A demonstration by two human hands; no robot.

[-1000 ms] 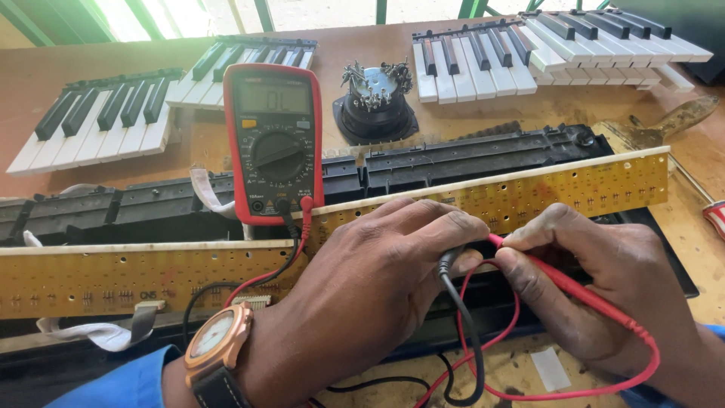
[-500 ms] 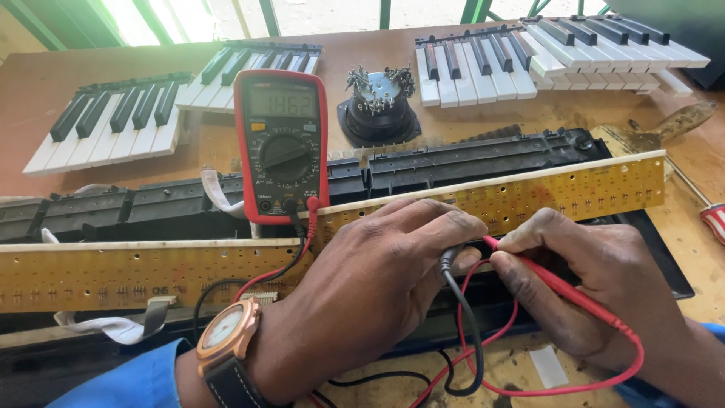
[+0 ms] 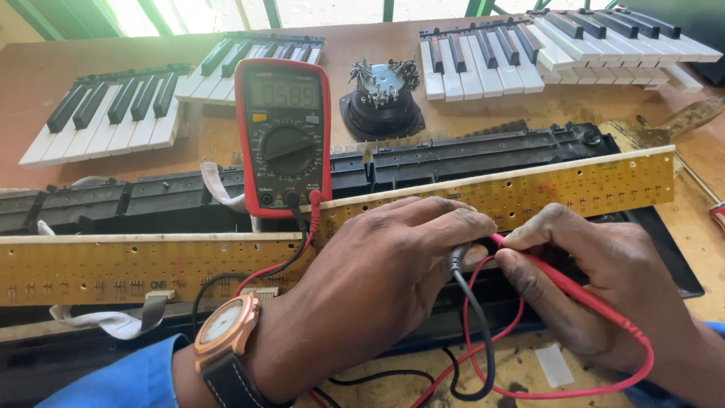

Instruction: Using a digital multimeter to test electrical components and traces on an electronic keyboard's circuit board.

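The left hand point(image 3: 377, 287) pinches the black probe point(image 3: 458, 257), its long axis slanting up-left toward the yellow circuit board point(image 3: 151, 264). Just beside it, the right hand point(image 3: 604, 279) pinches the red probe point(image 3: 559, 279), pointing up-left likewise.

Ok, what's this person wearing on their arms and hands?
Both hands are bare, no gloves or rings visible. The left hand has a wristwatch with a rose-gold case, pale dial and dark strap, above a blue sleeve. The right hand shows only a sliver of blue cuff.
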